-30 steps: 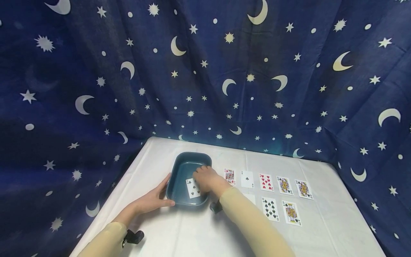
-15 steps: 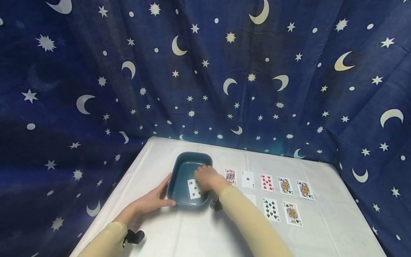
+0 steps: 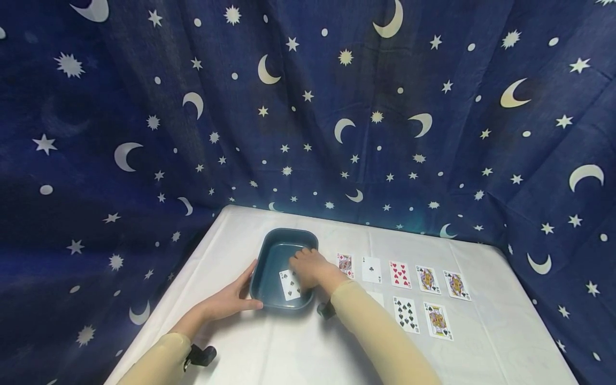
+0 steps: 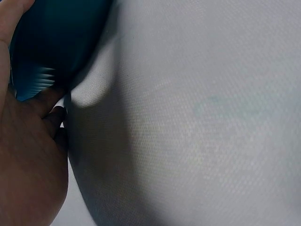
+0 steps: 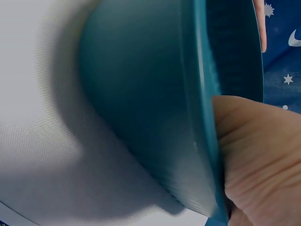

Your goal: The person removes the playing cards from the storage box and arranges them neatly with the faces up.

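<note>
A dark teal tub [image 3: 276, 262] stands on the white-covered table. My left hand [image 3: 231, 297] rests against its near left corner, thumb along the near rim and fingers along the left side. My right hand [image 3: 309, 267] reaches over the right rim into the tub with its fingers bent down. It holds a playing card [image 3: 289, 285] with black pips, low inside the tub; its fingertips are hidden behind the hand. In the right wrist view the tub's outer wall [image 5: 141, 84] fills the middle, and the right hand [image 5: 263, 155] bends over the rim.
Face-up playing cards lie in two rows to the right: a red face card [image 3: 345, 266], an ace of clubs [image 3: 371, 269], a hearts card [image 3: 400, 274], a spades card [image 3: 406, 314] and several more. My right sleeve [image 3: 380, 337] partly hides one. A star-patterned curtain [image 3: 308, 107] hangs behind.
Inside the tub, the card and right hand shift slightly, and the card's tilt changes a little. The left hand stays against the tub.
</note>
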`<action>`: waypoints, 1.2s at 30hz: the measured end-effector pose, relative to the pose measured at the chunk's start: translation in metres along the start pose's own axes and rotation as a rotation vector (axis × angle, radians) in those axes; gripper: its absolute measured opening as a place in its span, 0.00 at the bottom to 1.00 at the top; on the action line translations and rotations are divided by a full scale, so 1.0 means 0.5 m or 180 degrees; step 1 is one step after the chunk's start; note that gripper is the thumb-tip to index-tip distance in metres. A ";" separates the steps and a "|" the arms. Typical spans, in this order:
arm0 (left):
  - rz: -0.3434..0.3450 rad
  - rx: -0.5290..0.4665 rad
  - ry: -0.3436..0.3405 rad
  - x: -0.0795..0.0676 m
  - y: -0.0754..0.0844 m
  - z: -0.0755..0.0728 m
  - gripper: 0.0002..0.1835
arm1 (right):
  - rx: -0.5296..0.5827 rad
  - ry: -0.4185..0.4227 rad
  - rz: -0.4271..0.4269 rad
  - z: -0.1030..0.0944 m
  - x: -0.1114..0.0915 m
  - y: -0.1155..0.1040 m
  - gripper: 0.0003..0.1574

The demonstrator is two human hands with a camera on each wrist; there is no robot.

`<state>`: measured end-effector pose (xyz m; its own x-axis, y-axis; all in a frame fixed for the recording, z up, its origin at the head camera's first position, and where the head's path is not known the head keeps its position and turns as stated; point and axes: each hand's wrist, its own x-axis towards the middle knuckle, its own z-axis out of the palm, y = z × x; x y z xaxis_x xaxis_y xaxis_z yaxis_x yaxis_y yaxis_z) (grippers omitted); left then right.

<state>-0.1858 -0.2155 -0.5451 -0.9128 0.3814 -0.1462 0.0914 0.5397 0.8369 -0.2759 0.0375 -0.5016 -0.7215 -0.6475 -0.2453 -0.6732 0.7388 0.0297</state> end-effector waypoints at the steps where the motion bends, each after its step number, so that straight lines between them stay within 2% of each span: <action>1: 0.0002 -0.0003 -0.0001 0.000 -0.001 0.000 0.59 | 0.0001 -0.0003 -0.0011 0.000 0.000 0.000 0.54; 15: -0.0036 0.0009 0.0001 0.000 0.000 0.000 0.59 | -0.0065 0.0063 -0.0077 -0.001 -0.009 0.000 0.49; 23: -0.0020 -0.0003 0.0011 -0.001 0.003 0.001 0.59 | -0.0003 0.0205 -0.0126 0.002 -0.012 0.003 0.45; 29: -0.0008 -0.0022 0.0009 -0.002 0.004 0.002 0.59 | 0.0227 0.0449 -0.0179 -0.006 -0.025 0.011 0.47; 36: -0.0044 0.0006 0.0024 -0.004 0.005 0.001 0.60 | 0.0627 0.0709 -0.0101 -0.043 -0.064 0.033 0.52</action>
<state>-0.1834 -0.2147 -0.5429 -0.9169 0.3683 -0.1538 0.0796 0.5462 0.8339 -0.2674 0.0665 -0.4726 -0.7331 -0.6797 -0.0237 -0.6672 0.7255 -0.1686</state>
